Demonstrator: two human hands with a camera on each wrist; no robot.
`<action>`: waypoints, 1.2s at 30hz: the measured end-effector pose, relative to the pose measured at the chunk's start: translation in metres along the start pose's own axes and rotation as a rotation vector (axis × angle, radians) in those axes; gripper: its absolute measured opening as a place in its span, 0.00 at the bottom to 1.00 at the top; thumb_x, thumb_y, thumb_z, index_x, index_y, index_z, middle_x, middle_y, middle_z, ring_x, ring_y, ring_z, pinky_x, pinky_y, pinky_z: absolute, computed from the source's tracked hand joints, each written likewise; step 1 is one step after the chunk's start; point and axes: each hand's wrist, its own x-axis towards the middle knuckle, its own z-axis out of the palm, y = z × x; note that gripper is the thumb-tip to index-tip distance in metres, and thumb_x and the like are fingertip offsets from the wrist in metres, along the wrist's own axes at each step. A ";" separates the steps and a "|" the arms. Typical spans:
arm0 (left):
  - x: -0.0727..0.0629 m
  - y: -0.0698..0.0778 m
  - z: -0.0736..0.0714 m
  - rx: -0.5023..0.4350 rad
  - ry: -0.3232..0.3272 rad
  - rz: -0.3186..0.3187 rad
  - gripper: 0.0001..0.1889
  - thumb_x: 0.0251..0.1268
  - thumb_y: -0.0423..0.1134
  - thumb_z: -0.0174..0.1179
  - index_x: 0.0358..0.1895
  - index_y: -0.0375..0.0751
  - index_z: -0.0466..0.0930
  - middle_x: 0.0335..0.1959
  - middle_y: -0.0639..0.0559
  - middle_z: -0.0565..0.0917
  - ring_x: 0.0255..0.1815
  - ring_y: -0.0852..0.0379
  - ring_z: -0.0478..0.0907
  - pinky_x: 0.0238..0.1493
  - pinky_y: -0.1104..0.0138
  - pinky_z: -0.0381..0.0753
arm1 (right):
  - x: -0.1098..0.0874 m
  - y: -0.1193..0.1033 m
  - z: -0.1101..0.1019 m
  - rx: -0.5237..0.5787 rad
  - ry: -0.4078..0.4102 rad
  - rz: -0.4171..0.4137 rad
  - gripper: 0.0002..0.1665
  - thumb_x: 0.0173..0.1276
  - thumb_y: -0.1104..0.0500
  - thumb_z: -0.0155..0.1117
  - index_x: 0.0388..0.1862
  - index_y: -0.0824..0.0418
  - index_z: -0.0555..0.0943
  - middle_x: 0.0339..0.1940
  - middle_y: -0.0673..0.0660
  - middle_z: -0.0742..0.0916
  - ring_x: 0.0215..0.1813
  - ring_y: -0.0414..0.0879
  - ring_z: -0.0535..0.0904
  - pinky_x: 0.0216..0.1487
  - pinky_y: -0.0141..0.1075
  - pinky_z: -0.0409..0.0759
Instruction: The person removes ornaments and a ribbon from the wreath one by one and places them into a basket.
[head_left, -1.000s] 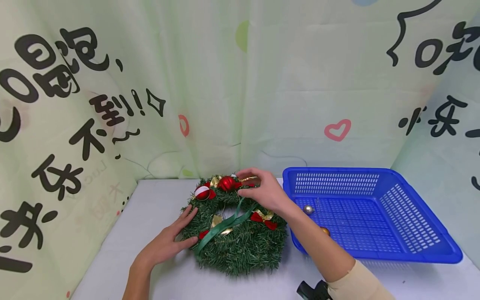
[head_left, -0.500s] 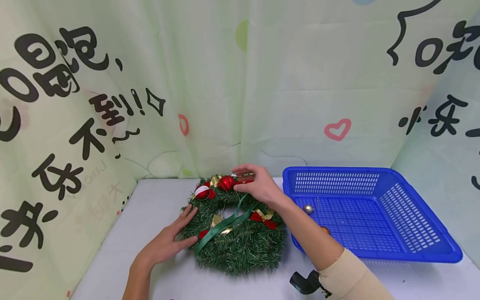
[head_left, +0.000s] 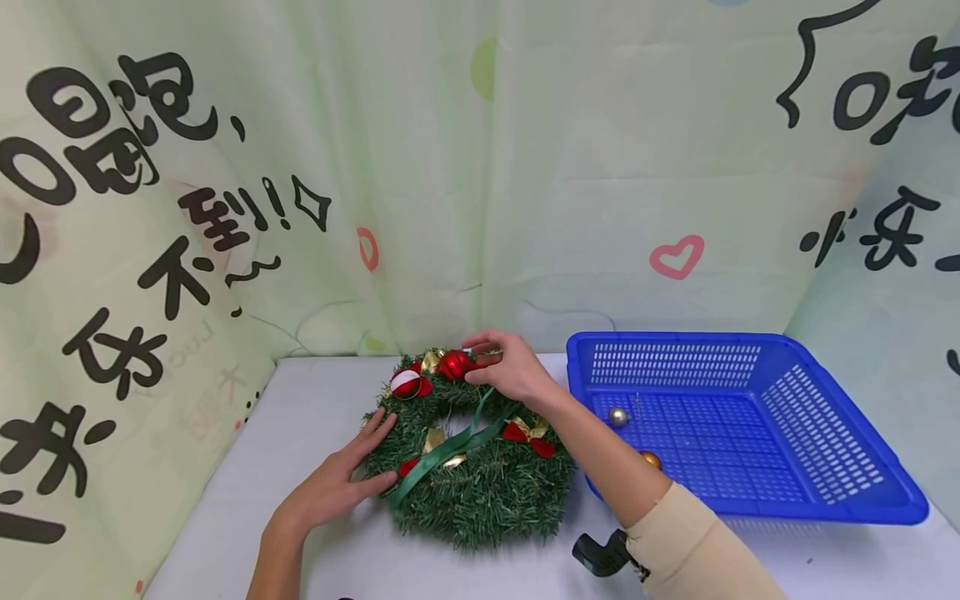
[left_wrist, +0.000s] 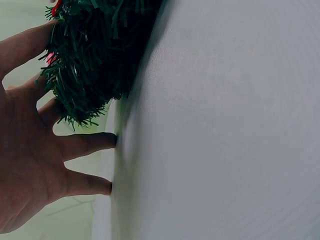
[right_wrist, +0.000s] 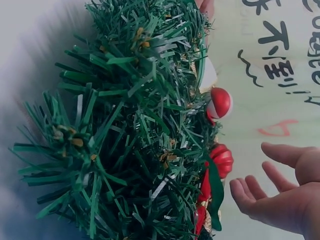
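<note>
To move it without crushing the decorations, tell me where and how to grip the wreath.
Probably best cup the wreath by its thick front edge, from the near side: that stretch shows bare greenery; the plain red ball sits toward the back.

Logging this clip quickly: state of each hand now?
Left hand: open, fingers spread against the wreath.
Right hand: open, holding nothing, near the red ribbed ornament.
</note>
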 end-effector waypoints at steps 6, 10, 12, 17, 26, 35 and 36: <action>0.001 0.000 0.000 0.007 0.006 0.006 0.43 0.76 0.58 0.59 0.86 0.60 0.46 0.88 0.54 0.40 0.85 0.33 0.48 0.75 0.29 0.56 | 0.003 0.001 0.001 -0.020 -0.009 0.015 0.29 0.69 0.66 0.71 0.69 0.60 0.79 0.71 0.65 0.79 0.70 0.61 0.77 0.62 0.53 0.82; 0.001 0.000 0.000 0.014 0.009 0.007 0.43 0.76 0.58 0.59 0.86 0.60 0.46 0.88 0.54 0.40 0.85 0.33 0.48 0.75 0.29 0.56 | 0.006 0.003 0.003 -0.036 -0.008 0.021 0.30 0.68 0.67 0.71 0.68 0.61 0.79 0.70 0.65 0.80 0.68 0.62 0.79 0.59 0.52 0.82; 0.000 0.001 -0.001 0.013 0.008 0.006 0.43 0.76 0.58 0.59 0.86 0.59 0.47 0.88 0.54 0.40 0.85 0.33 0.48 0.75 0.29 0.56 | 0.008 0.005 0.004 -0.048 -0.011 0.021 0.29 0.67 0.67 0.72 0.68 0.61 0.80 0.69 0.66 0.81 0.68 0.63 0.79 0.59 0.52 0.83; 0.000 0.002 -0.001 0.008 0.005 0.002 0.43 0.76 0.59 0.59 0.86 0.60 0.47 0.88 0.54 0.41 0.85 0.33 0.48 0.75 0.29 0.56 | 0.010 0.006 0.005 -0.068 -0.012 0.025 0.30 0.66 0.67 0.73 0.67 0.62 0.80 0.67 0.66 0.81 0.67 0.63 0.79 0.58 0.51 0.83; 0.000 0.002 -0.001 0.000 0.001 -0.004 0.44 0.76 0.59 0.60 0.86 0.59 0.47 0.88 0.54 0.41 0.85 0.34 0.47 0.75 0.30 0.56 | 0.012 0.007 0.009 -0.092 -0.013 0.049 0.30 0.64 0.68 0.73 0.67 0.59 0.81 0.66 0.64 0.83 0.65 0.61 0.81 0.57 0.49 0.84; 0.000 0.001 0.000 -0.010 0.000 -0.006 0.43 0.76 0.59 0.60 0.86 0.60 0.47 0.88 0.55 0.40 0.85 0.34 0.47 0.75 0.30 0.56 | 0.012 0.007 0.011 -0.110 -0.025 0.053 0.30 0.66 0.68 0.73 0.67 0.58 0.81 0.66 0.63 0.82 0.64 0.60 0.81 0.56 0.49 0.83; 0.000 0.001 0.000 -0.011 0.000 -0.007 0.43 0.75 0.59 0.60 0.86 0.60 0.47 0.88 0.55 0.40 0.85 0.34 0.47 0.75 0.30 0.56 | 0.012 0.007 0.011 -0.111 -0.027 0.053 0.30 0.66 0.68 0.73 0.67 0.58 0.81 0.66 0.63 0.82 0.64 0.60 0.81 0.56 0.49 0.83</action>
